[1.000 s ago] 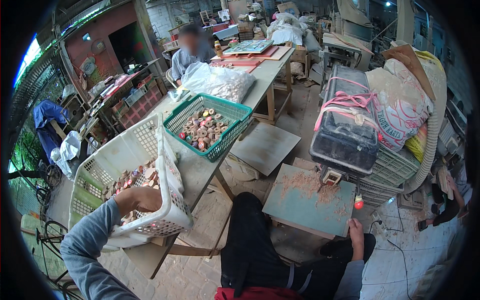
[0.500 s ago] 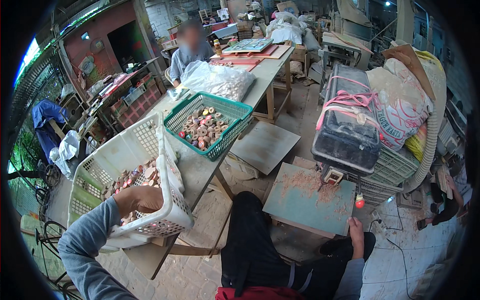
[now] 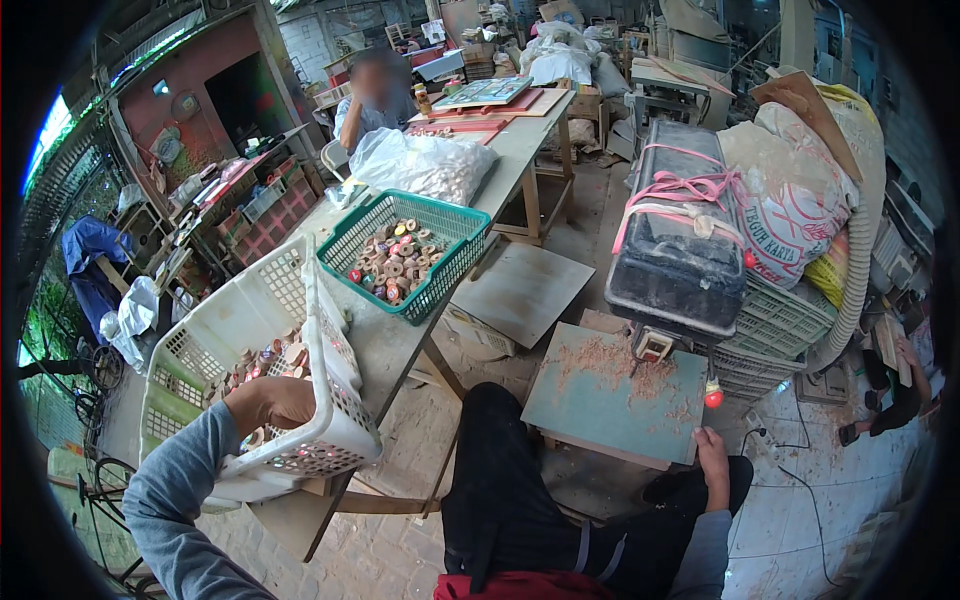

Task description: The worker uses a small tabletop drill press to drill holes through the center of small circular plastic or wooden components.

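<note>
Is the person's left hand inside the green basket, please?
No, the left hand is inside the white basket.

Daylight glares through an opening (image 3: 52, 125) at ten o'clock; elsewhere the light is dim and soft. Fisheye distortion bows outer lines, and a co-worker's head (image 3: 378, 82) at eleven is blurred.

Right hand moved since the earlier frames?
No, not visibly. Against the green board, the right hand is at the same near-right corner; both shifted slightly together in the picture.
</note>
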Motion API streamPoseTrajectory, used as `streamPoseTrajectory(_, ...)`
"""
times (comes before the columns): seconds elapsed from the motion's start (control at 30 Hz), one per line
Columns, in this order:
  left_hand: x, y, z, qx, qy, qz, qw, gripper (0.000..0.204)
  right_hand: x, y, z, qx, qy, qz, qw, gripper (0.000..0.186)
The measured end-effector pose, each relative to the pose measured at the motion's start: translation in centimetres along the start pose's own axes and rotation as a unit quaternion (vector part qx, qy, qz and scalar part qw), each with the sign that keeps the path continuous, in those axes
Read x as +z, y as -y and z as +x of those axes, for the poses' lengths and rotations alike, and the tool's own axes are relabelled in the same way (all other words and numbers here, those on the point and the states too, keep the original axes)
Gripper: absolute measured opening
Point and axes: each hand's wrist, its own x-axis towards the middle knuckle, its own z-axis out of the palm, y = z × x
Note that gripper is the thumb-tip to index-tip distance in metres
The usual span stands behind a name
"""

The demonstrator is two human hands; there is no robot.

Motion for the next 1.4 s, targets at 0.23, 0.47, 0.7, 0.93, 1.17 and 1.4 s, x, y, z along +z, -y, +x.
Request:
streamPoseTrajectory(0.23, -1.8, 0.0, -0.1, -0.015, -0.031, 0.010, 0.999, 0.034, -0.2, -1.7, 0.8, 0.022, 0.038, 0.025, 0.999, 0.039)
streamPoseTrajectory(0.47, -2.5, -0.3, -0.9, -0.033, -0.076, 0.015, 0.996, 0.033, -0.4, 0.9, -0.2, 0.045, 0.062, 0.069, 0.995, 0.032)
streamPoseTrajectory(0.7, 0.7, -7.8, -4.6, -0.022, -0.189, 0.035, 0.981, 0.026, -0.2, -5.1, 1.5, -0.029, -0.065, 0.120, 0.990, 0.029)
streamPoseTrajectory(0.93, -1.0, -8.5, -8.1, 0.030, -0.231, 0.040, 0.972, 0.017, -2.2, -1.3, 0.9, -0.007, -0.291, 0.334, 0.897, 0.028)
streamPoseTrajectory(1.17, 0.0, -9.1, -8.2, 0.055, -0.237, -0.030, 0.969, 0.015, -2.3, 6.5, -5.2, -0.044, -0.356, 0.341, 0.869, 0.032)
streamPoseTrajectory(1.4, 4.3, -11.2, -10.7, 0.191, -0.126, -0.014, 0.973, 0.027, 1.5, 18.1, -13.8, -0.164, -0.101, 0.503, 0.843, 0.033)
